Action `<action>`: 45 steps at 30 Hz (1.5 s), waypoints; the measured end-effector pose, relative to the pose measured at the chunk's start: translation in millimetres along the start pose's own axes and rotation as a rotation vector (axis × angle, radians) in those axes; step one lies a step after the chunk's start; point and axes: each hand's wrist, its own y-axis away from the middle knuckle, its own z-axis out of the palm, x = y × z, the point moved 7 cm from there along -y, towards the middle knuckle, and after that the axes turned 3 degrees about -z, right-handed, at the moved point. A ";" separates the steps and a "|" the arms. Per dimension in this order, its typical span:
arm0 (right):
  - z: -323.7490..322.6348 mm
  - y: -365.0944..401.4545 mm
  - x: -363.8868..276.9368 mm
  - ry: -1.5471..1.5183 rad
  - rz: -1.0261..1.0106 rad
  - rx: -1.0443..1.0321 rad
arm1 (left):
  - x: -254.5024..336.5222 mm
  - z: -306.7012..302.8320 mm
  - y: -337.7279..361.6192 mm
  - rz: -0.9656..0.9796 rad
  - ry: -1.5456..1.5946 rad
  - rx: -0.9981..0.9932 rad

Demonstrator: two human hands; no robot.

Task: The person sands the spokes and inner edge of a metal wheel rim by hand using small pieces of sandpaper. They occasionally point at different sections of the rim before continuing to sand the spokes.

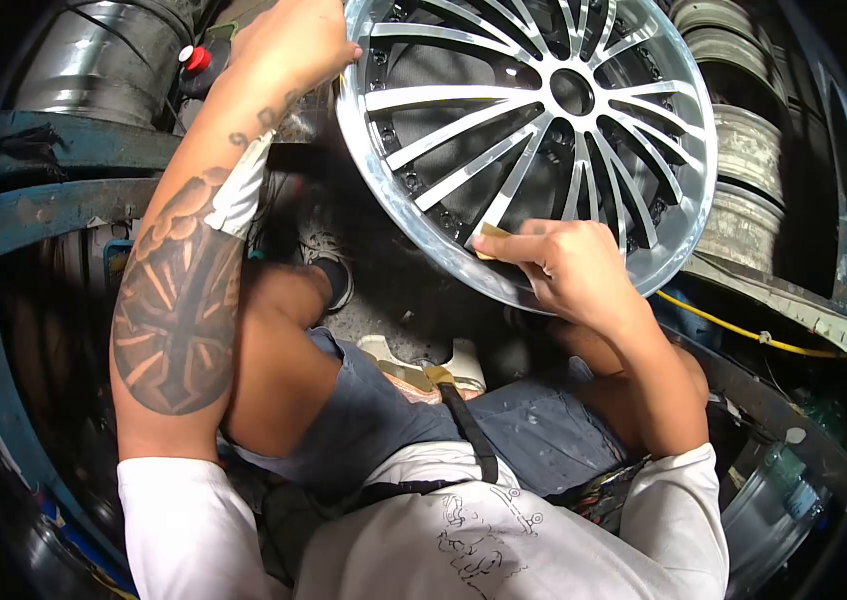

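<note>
While your left hand (pixel 293 40) grips the wheel (pixel 543 75) up top, your right hand (pixel 568 265) pinches a yellow pad (pixel 490 238) against it down low.

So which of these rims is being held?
The chrome rim in the middle: the left hand grips its top edge, the right hand presses a pad to its lower lip. The stacked rims at right are dull, untouched.

glossy polished metal wheel rim (pixel 533 110); matt tan pad (pixel 489 236)
</note>
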 end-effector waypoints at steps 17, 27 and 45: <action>0.5 10.9 2.7 0.182 -0.024 0.132 | 2.2 4.3 -5.9 0.019 0.028 -0.003; -5.4 8.8 -8.5 0.205 -0.036 0.324 | -14.4 14.6 -12.1 0.001 0.057 -0.048; -22.9 20.5 13.2 0.273 0.114 0.100 | 31.4 -26.0 12.8 0.022 0.081 0.197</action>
